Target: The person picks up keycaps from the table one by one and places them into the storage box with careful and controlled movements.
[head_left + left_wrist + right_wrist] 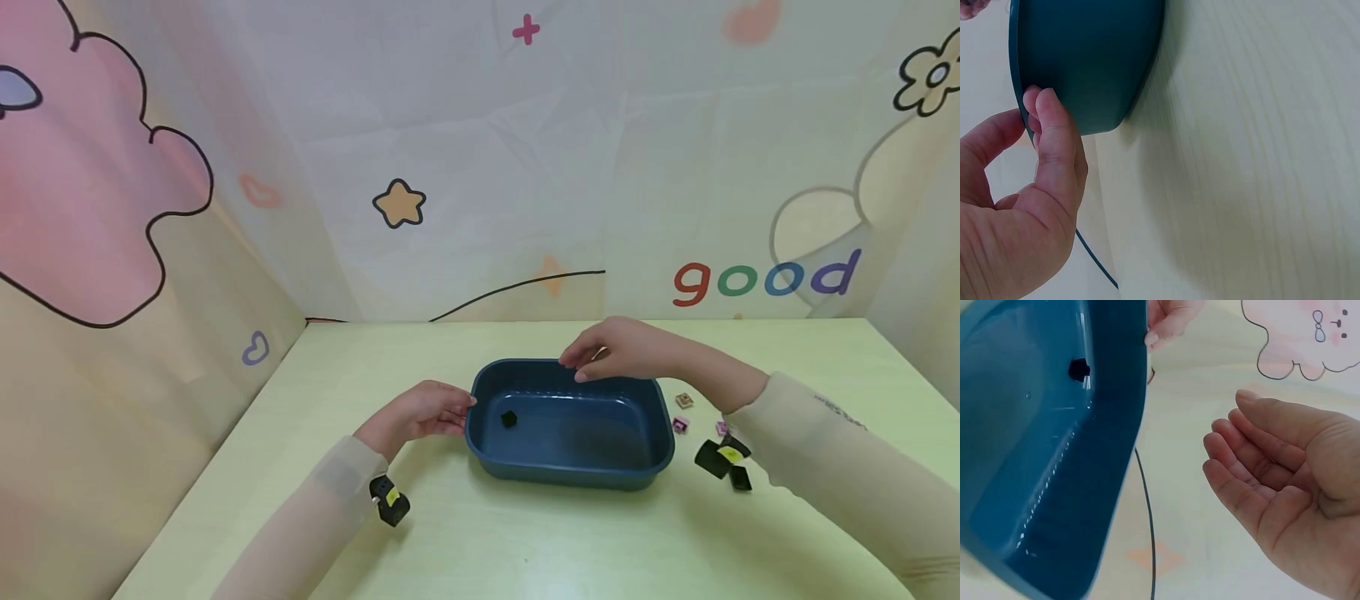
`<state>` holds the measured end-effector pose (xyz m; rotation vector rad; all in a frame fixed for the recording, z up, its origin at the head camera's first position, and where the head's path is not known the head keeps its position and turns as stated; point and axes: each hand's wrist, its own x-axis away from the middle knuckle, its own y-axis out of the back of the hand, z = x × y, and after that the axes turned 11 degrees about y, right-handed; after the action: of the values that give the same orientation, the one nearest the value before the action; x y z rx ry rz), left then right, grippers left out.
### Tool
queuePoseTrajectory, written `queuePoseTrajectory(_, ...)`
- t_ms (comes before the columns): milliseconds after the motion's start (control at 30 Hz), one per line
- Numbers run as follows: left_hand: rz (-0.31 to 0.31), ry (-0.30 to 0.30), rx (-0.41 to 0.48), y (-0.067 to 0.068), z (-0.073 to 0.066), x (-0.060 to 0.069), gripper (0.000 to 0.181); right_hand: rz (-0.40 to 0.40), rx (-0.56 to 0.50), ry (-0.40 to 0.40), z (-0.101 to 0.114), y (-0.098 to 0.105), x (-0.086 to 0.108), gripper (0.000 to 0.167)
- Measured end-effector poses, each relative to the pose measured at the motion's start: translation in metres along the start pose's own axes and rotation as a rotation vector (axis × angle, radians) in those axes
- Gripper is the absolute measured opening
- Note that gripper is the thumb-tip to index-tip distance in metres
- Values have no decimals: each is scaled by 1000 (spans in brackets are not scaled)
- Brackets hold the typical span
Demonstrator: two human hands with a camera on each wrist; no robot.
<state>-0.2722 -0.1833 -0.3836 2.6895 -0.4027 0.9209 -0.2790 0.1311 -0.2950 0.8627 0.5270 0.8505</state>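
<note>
A dark blue rectangular basin [570, 477] stands on the table. My left hand [429, 408] pinches the rim at its left end; in the left wrist view the fingers [1057, 147] press the outer wall while the thumb lies on the other side of the rim. One small black block [509, 419] lies inside the basin toward the left, also visible in the right wrist view as a dark piece [1079, 370]. Over the far right part of the rim hovers my right hand [618, 348], its fingers loosely bent and holding nothing in the right wrist view.
Right of the basin lie a tan toy brick [684, 400], a pink brick [680, 425] and another pink piece [722, 427] partly behind the right wrist. A black piece [740, 479] shows below the wrist camera [712, 458]. A printed cloth [465, 250] hangs behind the table.
</note>
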Motion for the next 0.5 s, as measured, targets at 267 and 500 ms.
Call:
queuePoseTrajectory(267,8,-6,-5,0,1,2,18,-67,-28,-26,-1,5,26,32)
queuePoseTrajectory(500,12,-10,2,-1,2,-1,16,-104,-31,-78,-8,2,49,33)
